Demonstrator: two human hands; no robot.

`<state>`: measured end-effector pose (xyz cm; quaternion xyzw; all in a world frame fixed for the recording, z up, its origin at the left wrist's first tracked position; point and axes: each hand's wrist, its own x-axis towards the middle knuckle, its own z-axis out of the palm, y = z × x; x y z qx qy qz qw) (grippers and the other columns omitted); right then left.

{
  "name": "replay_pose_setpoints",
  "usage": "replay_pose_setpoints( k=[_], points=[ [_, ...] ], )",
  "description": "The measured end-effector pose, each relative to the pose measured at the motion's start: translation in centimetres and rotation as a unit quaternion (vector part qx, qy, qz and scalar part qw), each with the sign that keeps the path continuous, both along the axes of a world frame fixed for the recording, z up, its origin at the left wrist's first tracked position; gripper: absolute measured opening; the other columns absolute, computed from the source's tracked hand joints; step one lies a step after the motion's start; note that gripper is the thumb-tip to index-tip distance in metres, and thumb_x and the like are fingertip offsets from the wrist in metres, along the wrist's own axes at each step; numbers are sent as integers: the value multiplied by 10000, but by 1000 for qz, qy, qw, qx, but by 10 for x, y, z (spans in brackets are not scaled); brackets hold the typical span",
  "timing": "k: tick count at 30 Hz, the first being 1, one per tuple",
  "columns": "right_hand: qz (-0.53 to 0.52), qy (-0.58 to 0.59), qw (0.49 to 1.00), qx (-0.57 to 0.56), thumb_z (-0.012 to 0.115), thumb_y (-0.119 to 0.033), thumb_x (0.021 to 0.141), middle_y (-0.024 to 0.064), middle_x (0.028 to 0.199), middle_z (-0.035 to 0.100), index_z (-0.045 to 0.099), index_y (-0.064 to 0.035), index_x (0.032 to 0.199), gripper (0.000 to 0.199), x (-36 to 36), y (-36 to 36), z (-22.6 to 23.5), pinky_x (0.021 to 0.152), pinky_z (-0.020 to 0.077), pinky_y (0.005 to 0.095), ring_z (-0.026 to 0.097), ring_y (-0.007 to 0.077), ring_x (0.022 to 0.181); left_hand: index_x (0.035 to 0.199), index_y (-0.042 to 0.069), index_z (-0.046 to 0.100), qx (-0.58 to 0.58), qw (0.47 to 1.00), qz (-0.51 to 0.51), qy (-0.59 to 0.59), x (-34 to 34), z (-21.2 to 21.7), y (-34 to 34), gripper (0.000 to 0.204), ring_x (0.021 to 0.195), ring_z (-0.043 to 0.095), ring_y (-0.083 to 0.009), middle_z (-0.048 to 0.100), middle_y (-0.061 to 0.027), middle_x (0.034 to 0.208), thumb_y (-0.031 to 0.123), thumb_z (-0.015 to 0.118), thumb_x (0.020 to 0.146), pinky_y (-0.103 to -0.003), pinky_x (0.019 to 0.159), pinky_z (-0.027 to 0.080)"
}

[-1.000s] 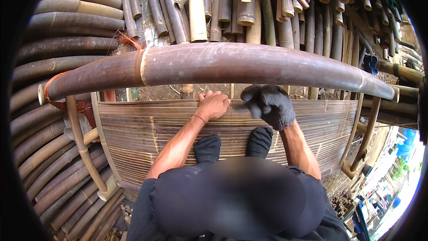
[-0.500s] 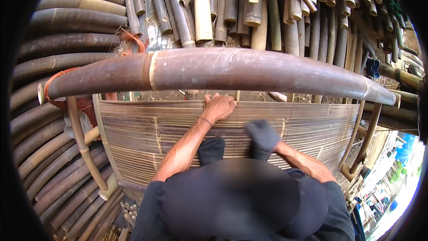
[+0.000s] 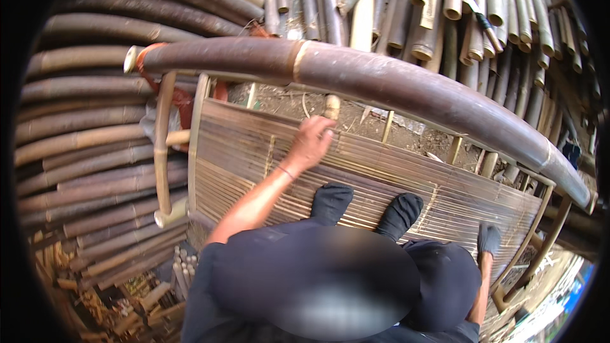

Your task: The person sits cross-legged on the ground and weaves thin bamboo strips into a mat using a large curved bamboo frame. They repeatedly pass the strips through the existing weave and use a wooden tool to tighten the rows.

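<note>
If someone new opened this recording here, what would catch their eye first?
Probably the thick dark bamboo pole, slanting across the view from upper left to right, beyond the slatted bamboo panel on which two dark-socked feet stand. Next, the mismatched hands: the bare left hand at the panel's far edge, the grey-gloved right hand over toward its right end. Stacked bamboo poles fill the left side.

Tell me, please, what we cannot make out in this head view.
- Head view: what the left hand touches underneath, hidden by the hand itself.
- Head view: whether the gloved right hand holds anything; it shows small and blurred.
- Head view: the near part of the slatted bamboo surface, covered by dark clothing.
- Head view: far ends of the upper bamboo poles, cut off by the top edge.
</note>
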<state>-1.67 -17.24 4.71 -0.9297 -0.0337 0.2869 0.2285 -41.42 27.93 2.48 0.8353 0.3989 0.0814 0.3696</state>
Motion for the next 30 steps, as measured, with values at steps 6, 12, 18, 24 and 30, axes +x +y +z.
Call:
replay_pose_setpoints(
  k=[6, 12, 18, 24, 30],
  points=[
    [200, -113, 960, -157, 600, -262, 938, 250, 983, 706, 405, -68, 1451, 582, -3, 38, 29, 844, 529, 481, 687, 407, 934, 1128, 28, 643, 114, 947, -130, 270, -102, 109, 61, 248, 1124, 586, -295, 623, -139, 1120, 145, 604, 913, -419, 993, 483],
    [547, 108, 830, 15, 622, -396, 908, 196, 1016, 711, 558, -113, 1320, 504, -142, 245, 47, 838, 537, 477, 682, 387, 962, 1098, 18, 651, 156, 916, -151, 337, -108, 181, 81, 251, 1033, 579, -339, 599, -149, 1022, 117, 630, 868, -429, 923, 489],
    [678, 56, 721, 132, 615, -307, 895, 191, 1054, 686, 594, -109, 1222, 383, -196, 337, 40, 804, 534, 517, 662, 400, 967, 1154, 66, 646, 135, 900, -184, 370, -137, 153, 78, 335, 1035, 575, -309, 579, -116, 1023, 99, 646, 820, -402, 917, 500],
    [643, 26, 762, 78, 627, -312, 876, 176, 1058, 696, 636, -107, 1173, 361, -187, 345, 17, 822, 544, 494, 674, 384, 976, 1175, 124, 645, 208, 906, -227, 292, -172, 63, 86, 345, 1175, 547, -276, 583, -82, 1234, 62, 574, 843, -410, 964, 479],
    [685, 38, 706, -176, 642, -353, 844, 235, 978, 687, 645, -43, 1039, 366, -167, 370, 52, 835, 535, 509, 664, 422, 961, 1021, 120, 645, 240, 900, -328, 157, -186, -2, 122, 219, 1162, 539, -235, 592, -43, 1185, 135, 595, 809, -369, 963, 463]
  ],
)
